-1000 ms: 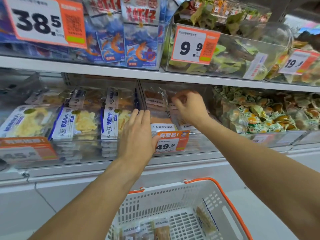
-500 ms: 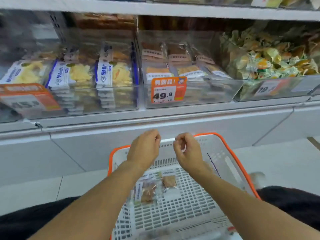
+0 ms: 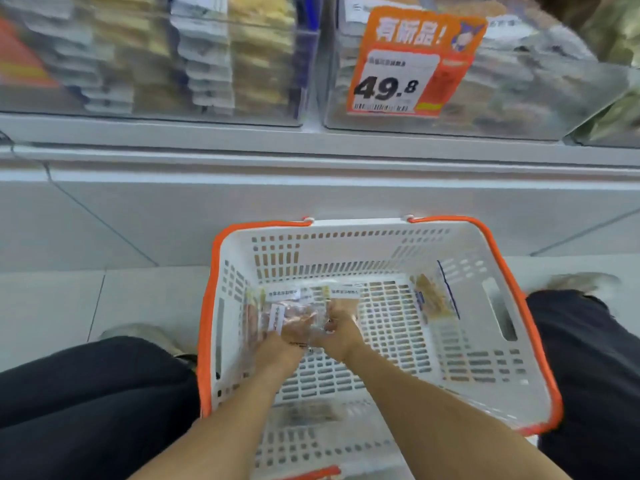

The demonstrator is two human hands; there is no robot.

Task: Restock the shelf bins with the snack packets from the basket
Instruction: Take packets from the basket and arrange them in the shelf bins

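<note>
Pale tiled floor (image 3: 104, 299), white basket (image 3: 346, 244) seemingly resting on it

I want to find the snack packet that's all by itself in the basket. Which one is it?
Look in the white basket with the orange rim, on the floor below the shelf. Both hands are on the packets at its left side. The lone packet leans against the right wall, away from the hands, and has a dark blue edge.
</note>
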